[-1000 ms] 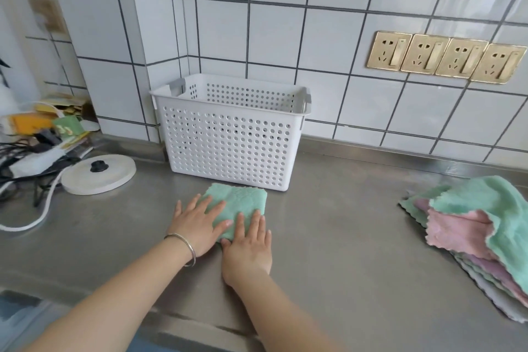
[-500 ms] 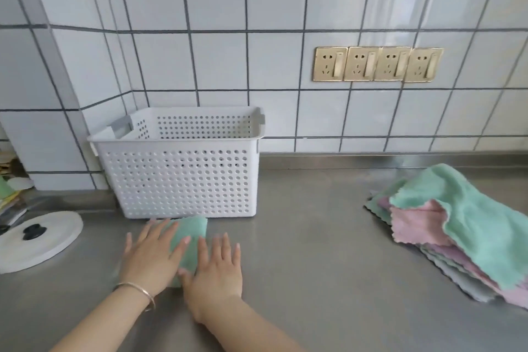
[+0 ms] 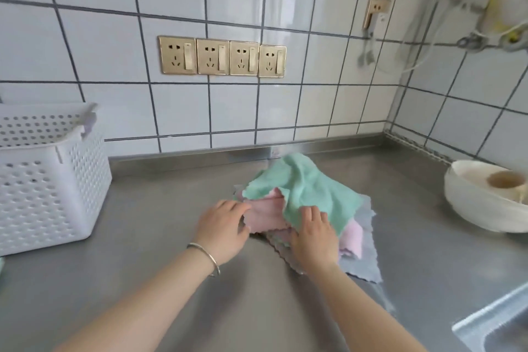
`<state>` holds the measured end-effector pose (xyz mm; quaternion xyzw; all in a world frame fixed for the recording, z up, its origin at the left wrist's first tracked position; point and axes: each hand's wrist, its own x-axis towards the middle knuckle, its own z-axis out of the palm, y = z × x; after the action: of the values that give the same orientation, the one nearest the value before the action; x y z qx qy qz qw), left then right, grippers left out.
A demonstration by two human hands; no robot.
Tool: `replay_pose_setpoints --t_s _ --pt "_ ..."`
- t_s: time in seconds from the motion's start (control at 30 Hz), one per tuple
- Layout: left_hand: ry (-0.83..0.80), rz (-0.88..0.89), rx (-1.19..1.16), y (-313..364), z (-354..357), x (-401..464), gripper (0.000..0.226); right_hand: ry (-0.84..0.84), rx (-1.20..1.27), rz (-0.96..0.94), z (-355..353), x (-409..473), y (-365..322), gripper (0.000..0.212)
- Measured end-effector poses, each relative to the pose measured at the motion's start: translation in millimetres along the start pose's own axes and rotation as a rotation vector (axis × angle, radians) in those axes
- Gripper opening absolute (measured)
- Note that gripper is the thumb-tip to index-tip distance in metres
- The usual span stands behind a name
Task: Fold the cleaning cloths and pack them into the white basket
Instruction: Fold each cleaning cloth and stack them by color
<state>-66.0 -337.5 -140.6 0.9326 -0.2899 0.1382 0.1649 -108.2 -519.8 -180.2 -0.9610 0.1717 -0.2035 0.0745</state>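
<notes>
your left hand (image 3: 221, 227) pinches the pink cloth (image 3: 267, 216); your right hand (image 3: 313, 233) grips the green cloth (image 3: 308, 188); white basket (image 3: 45, 180) far left.

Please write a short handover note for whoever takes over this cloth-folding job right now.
Left hand: fingers curled on the edge of a pink cloth in the pile.
Right hand: fingers curled on the edge of the green cloth on top.
The pile of unfolded cloths lies on the steel counter, right of the white basket, apart from it.
Done: cannot tell what is in the basket, its inside is out of sight.
Left: fold every cloth in the pile and pack each into the basket.
</notes>
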Motion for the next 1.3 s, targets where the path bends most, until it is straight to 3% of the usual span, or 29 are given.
replay_pose_setpoints --t_s 0.07,0.13,0.23,0.33,0.5,0.6,0.67,0.73,0.87,0.97,1.03,1.17,1.3 --pt "-0.041 0.017 -0.013 19.4 17.5 16.9 0.054 0.009 -0.013 -0.065 -1.7 0.9 16.3 0.025" --pt "0.021 0.070 -0.001 36.5 32.9 27.5 0.055 0.054 -0.017 -0.147 -1.1 1.3 27.8 0.009" --pt "0.112 0.115 0.049 57.8 51.3 41.1 0.045 -0.013 0.025 -0.192 -3.1 6.9 40.8 0.022" --pt "0.062 0.146 0.184 64.6 57.7 54.8 0.040 -0.059 0.117 -0.205 -12.5 13.1 51.8 0.031" --pt "0.100 0.034 0.244 58.2 58.6 75.2 0.040 -0.217 0.373 -0.117 -20.9 19.9 74.9 0.036" --pt "0.117 -0.054 0.127 56.9 56.9 85.1 0.020 -0.119 0.459 -0.056 -46.8 19.3 83.3 0.041" --pt "0.132 -0.122 0.066 54.8 54.9 87.9 0.023 -0.022 0.516 -0.062 -69.5 22.4 89.7 0.041" --pt "0.246 -0.150 -0.013 56.0 47.4 89.4 0.029 0.009 0.526 -0.100 -94.7 27.4 96.4 0.038" --pt "0.388 -0.138 -0.149 55.8 -1.8 88.7 0.026 -0.067 0.430 -0.212 -145.3 37.3 98.7 0.046" --pt "0.416 -0.005 -0.089 46.1 -59.3 78.7 0.055 -0.109 0.338 -0.242 -186.2 43.7 90.3 0.037" --pt "0.407 -0.004 -0.150 38.0 -101.4 66.6 0.054 -0.055 0.344 -0.253 -208.8 47.3 79.1 0.038" --pt "0.431 -0.045 -0.297 12.1 -165.8 44.4 0.025 0.024 0.516 -0.242 -230.3 55.5 46.7 0.039" --pt "0.497 -0.101 -0.569 -21.7 -205.6 23.9 0.010 -0.100 1.038 -0.123 -224.5 59.9 6.6 0.026"
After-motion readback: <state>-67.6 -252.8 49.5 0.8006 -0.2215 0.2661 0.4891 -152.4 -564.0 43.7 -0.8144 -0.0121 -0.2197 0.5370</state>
